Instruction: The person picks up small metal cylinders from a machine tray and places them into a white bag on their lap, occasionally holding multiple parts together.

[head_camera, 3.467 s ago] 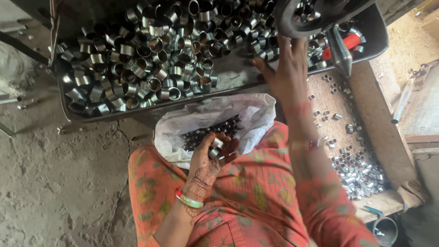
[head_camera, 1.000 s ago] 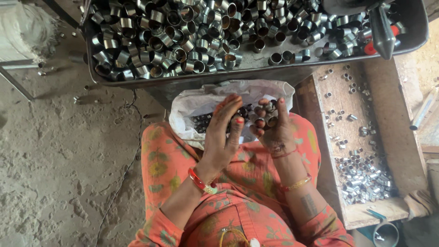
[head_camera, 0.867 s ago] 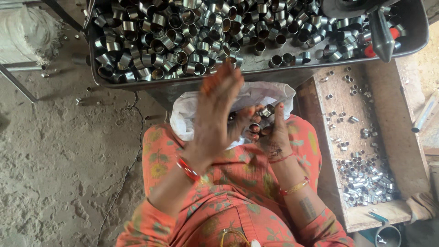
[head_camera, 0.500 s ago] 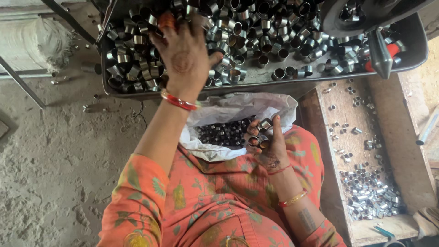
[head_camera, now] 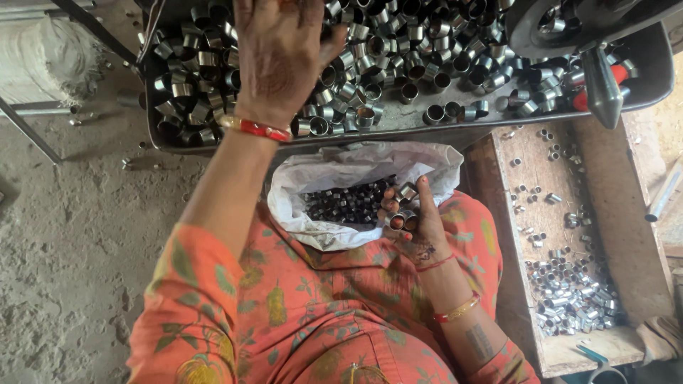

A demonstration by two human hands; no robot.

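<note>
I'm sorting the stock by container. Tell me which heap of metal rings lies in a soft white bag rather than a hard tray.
The dark rings on the lap, beside the right hand: they sit in the crumpled white bag. The others fill the metal tray and the wooden box.

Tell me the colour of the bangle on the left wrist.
Red bangle, edged with gold; head view, the only one.

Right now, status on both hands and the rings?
Left hand spread on tray rings. Right hand holding few rings over bag. Nothing blocking.

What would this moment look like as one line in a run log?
left hand: over metal rings in tray | right hand: holds rings by white bag on lap
</note>
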